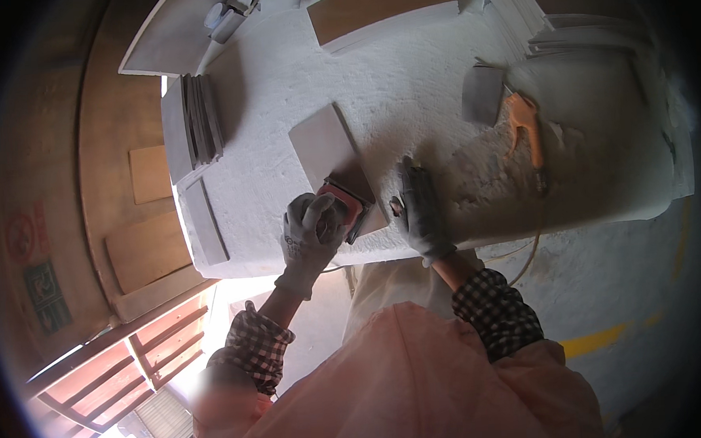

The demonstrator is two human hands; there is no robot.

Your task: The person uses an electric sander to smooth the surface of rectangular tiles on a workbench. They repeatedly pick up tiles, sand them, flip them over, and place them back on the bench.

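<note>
My left hand [310, 224], in a dusty grey glove, is closed around a red and black handheld sander [345, 206]. The sander rests on the near part of a flat grey rectangular panel [330, 143], which lies tilted on the dust-covered worktable [283, 74]. To the right of the panel, my right hand [419, 209] lies flat on the table in a dark grey glove, fingers pointing away from me. A fingertip shows bare through the glove. Nothing is seen in that hand. The sander's underside is hidden.
Thin boards [194, 123] stand stacked at the left edge, near a narrow strip [207, 222]. An orange air blow gun [524, 126] with a hose lies right, beside a grey abrasive pad or sheet [482, 95]. A brown-topped board stack [384, 6] and more stacked panels [590, 34] occupy the far side.
</note>
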